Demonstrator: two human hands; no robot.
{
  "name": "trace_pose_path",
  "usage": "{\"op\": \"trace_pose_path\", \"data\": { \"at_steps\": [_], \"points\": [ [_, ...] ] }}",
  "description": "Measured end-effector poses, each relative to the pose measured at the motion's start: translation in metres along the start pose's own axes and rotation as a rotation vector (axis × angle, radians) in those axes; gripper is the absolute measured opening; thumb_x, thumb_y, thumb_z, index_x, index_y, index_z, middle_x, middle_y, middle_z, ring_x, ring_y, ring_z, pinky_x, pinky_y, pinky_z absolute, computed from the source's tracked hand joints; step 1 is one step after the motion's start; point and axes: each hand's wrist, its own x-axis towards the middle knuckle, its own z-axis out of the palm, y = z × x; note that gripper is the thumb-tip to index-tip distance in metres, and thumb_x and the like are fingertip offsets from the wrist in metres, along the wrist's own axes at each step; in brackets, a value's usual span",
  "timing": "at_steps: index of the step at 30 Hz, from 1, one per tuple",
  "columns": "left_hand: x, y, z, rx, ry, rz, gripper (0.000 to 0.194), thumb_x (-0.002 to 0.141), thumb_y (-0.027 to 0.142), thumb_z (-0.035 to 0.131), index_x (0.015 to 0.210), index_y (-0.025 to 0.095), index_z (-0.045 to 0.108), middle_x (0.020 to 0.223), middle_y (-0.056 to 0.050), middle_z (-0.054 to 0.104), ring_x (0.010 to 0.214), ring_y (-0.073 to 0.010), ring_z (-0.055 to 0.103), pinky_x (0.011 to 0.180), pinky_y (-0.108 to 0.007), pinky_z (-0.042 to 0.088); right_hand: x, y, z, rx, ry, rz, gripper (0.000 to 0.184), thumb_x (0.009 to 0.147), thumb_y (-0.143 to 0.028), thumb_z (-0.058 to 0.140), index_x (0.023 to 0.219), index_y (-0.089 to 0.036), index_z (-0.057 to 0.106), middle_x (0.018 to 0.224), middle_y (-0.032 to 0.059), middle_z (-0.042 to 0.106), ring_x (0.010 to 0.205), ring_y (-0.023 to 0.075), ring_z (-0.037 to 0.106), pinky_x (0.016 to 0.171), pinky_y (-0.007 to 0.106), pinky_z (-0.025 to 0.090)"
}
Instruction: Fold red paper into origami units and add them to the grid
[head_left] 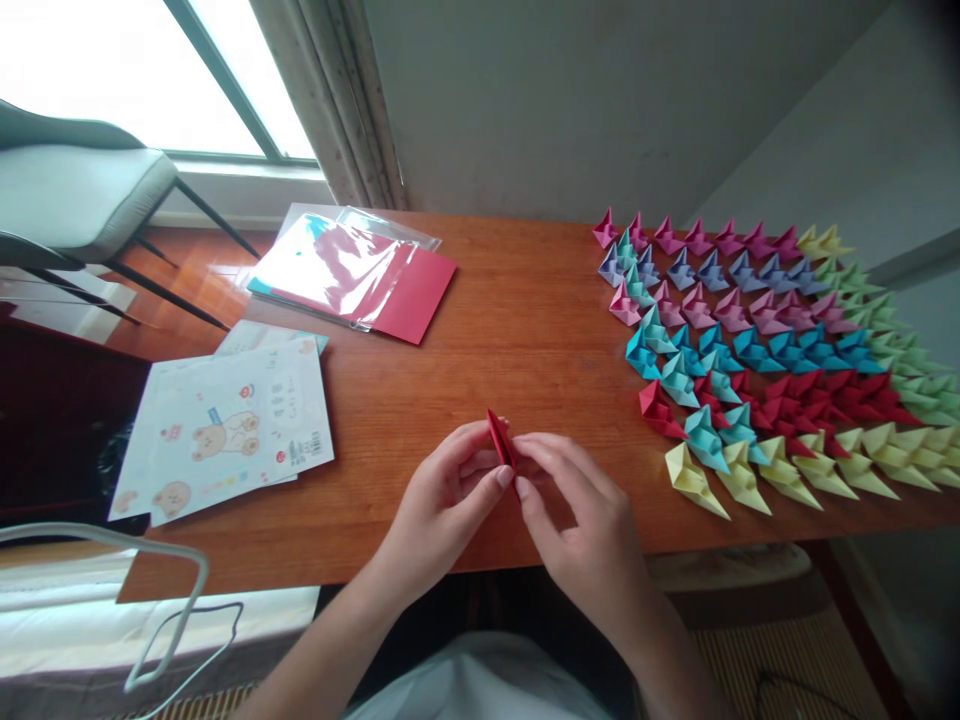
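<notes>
A small piece of folded red paper [499, 440], narrow and pointed at the top, is held upright above the front part of the wooden table. My left hand [450, 490] pinches it from the left between thumb and fingers. From the other side, my right hand [577, 495] grips its right edge with thumb and fingertips. The lower end of the paper is partly hidden by my thumbs. To the right, folded red paper boats [660, 408] and pale yellow ones [694, 480] stand nearest to my right hand.
Rows of folded paper boats in pink, purple [682, 270], blue [756, 350] and green cover the table's right side. A plastic packet of coloured paper [420, 290] lies at back left, with bear-printed sheets [255, 400] nearer. A chair [90, 190] stands by the window.
</notes>
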Motion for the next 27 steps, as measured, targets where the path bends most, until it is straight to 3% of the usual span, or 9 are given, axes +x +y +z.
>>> {"op": "trace_pose_path", "data": {
  "at_steps": [7,16,22,27],
  "points": [
    [-0.006,-0.007,0.002,0.154,0.039,0.041,0.043,0.095,0.024,0.062,0.136,0.018,0.055,0.141,-0.013,0.058,0.124,-0.0248,0.061,0.103,-0.034,0.053,-0.005,0.002,0.009,-0.143,0.034,-0.052,0.035,0.093,-0.004,0.049,0.126,-0.012,0.059,0.12,0.0128,0.066,0.114,0.0193,0.062,0.102,0.032,0.052],
    [-0.007,-0.005,0.009,0.709,0.098,0.255,0.043,0.096,0.018,0.049,0.139,0.016,0.054,0.148,-0.014,0.051,0.139,-0.0263,0.047,0.118,-0.043,0.037,-0.014,0.003,0.021,-0.267,0.094,-0.136,0.034,0.096,-0.008,0.055,0.129,-0.015,0.058,0.118,0.0121,0.069,0.109,0.022,0.065,0.098,0.037,0.055],
    [-0.004,-0.002,0.01,0.708,0.08,0.283,0.044,0.095,0.014,0.049,0.138,0.018,0.055,0.139,-0.012,0.058,0.124,-0.0206,0.059,0.106,-0.031,0.047,-0.012,0.003,0.017,-0.258,0.119,-0.131,0.033,0.095,-0.004,0.053,0.124,-0.016,0.062,0.116,0.0111,0.07,0.108,0.0207,0.066,0.098,0.036,0.055],
    [-0.006,-0.005,0.01,0.481,0.057,0.188,0.035,0.096,0.02,0.052,0.131,0.017,0.061,0.139,-0.011,0.061,0.126,-0.0226,0.06,0.107,-0.032,0.047,-0.009,0.0,0.016,-0.182,0.134,-0.07,0.036,0.094,-0.001,0.051,0.124,-0.017,0.062,0.117,0.0118,0.068,0.111,0.0201,0.065,0.098,0.035,0.055]
  ]
}}
